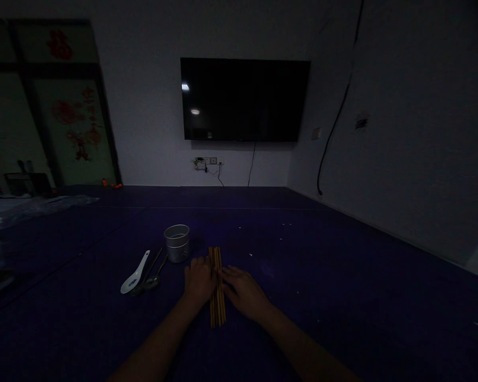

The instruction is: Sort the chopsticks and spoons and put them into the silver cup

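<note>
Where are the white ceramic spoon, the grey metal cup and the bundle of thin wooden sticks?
White ceramic spoon (134, 281): head view, on its bowl.
Grey metal cup (178, 250): head view, on its outer wall.
Bundle of thin wooden sticks (218, 313): head view, on its near end.

Spoons (135, 279) left of cup (178, 249), chopsticks (218, 313) right

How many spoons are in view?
3: a white spoon, a dark spoon just right of it, and a metal spoon nearest the cup. The dim light may hide others.
</note>
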The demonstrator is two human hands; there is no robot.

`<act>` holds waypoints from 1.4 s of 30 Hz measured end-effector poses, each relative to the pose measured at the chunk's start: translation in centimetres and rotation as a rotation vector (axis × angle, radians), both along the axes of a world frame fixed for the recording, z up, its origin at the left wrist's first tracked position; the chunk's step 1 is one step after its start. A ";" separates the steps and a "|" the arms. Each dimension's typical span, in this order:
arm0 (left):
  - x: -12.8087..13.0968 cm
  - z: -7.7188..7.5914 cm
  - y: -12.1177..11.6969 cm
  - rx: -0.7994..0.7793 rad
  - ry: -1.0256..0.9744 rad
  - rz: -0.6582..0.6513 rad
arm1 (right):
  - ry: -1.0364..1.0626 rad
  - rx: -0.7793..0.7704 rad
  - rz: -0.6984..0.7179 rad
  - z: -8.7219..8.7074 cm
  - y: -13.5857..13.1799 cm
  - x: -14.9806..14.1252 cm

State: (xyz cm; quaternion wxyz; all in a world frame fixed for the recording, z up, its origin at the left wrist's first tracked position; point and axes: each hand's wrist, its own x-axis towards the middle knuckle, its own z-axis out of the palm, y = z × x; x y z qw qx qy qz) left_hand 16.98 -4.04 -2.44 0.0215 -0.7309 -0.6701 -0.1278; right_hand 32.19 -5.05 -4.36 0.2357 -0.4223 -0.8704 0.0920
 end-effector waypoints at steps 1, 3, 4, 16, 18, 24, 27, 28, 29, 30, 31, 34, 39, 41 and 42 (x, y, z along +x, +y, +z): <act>0.0 0.0 0.0 -0.008 0.004 0.003 | -0.004 -0.001 -0.005 0.0 0.0 0.0; -0.1 -0.1 0.1 -0.021 0.004 -0.001 | -0.015 -0.005 -0.012 -0.1 0.0 -0.1; -0.1 -0.1 0.1 -0.020 0.001 -0.006 | -0.022 -0.010 -0.016 -0.1 0.0 -0.1; -0.1 -0.3 0.3 -0.005 0.000 -0.042 | -0.022 -0.017 -0.049 0.1 -0.4 -0.4; -0.2 -0.4 0.4 0.000 -0.003 -0.047 | -0.014 -0.014 -0.049 0.1 -0.4 -0.3; -0.3 -0.5 0.5 0.018 -0.024 -0.066 | -0.013 -0.017 -0.034 0.3 -0.5 -0.2; -0.2 -0.4 0.5 0.004 -0.025 -0.067 | 0.001 0.000 -0.019 0.6 -0.6 -0.3; -0.2 -0.4 0.5 0.004 -0.025 -0.068 | 0.008 0.005 -0.009 0.7 -0.6 -0.3; -0.2 -0.4 0.4 0.004 -0.025 -0.067 | 0.014 0.008 0.004 0.8 -0.7 -0.3; -0.2 -0.4 0.4 0.002 -0.025 -0.065 | 0.019 0.010 0.017 0.9 -0.7 -0.3; -0.2 -0.4 0.4 -0.003 -0.023 -0.061 | 0.021 0.012 0.025 1.0 -0.7 -0.3; -0.3 -0.5 0.5 -0.015 -0.020 -0.051 | 0.011 0.018 0.026 1.1 -0.8 -0.4; -0.2 -0.9 1.1 0.009 -0.028 -0.030 | -0.019 0.018 0.014 0.9 -0.9 -0.5; -0.2 -1.1 1.3 0.013 -0.031 -0.029 | -0.024 0.018 0.009 0.7 -0.8 -0.4; -0.2 -1.2 1.3 0.012 -0.034 -0.028 | -0.026 0.018 0.005 0.7 -0.9 -0.4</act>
